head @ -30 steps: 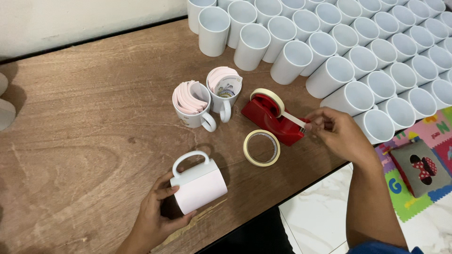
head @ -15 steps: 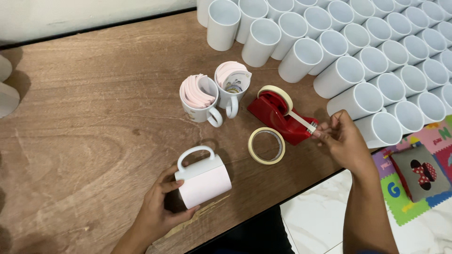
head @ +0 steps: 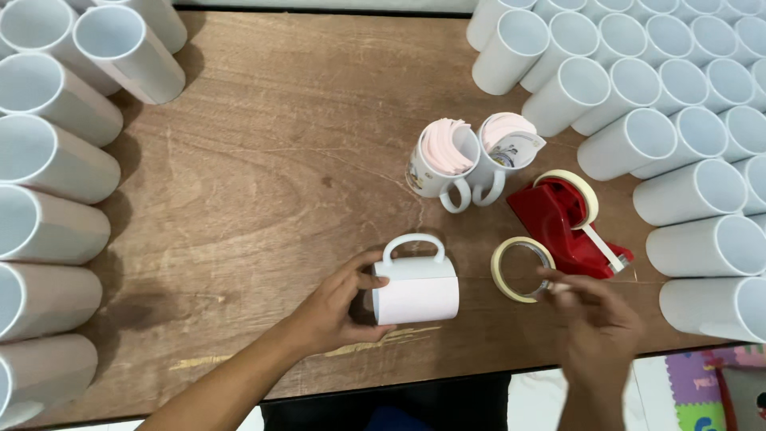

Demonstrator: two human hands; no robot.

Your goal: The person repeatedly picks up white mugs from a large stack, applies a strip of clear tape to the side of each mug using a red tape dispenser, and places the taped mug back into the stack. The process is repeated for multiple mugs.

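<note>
Lay sideways on the wooden table (head: 239, 183): white mug (head: 416, 289), clasped by left hand (head: 339, 307). Seemed rigid, smooth, breakable; best gripped around the body. Right hand (head: 594, 319) blurred, grip unclear, near loose tape roll (head: 523, 258).

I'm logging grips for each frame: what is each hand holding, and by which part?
The left hand grips the paper-wrapped white mug, lying on its side, by its base end. The blurred right hand hovers by the loose tape roll; any hold cannot be told.

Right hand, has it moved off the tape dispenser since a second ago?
Yes. The right hand has pulled back from the red dispenser toward the table edge, near the tape roll.
</note>
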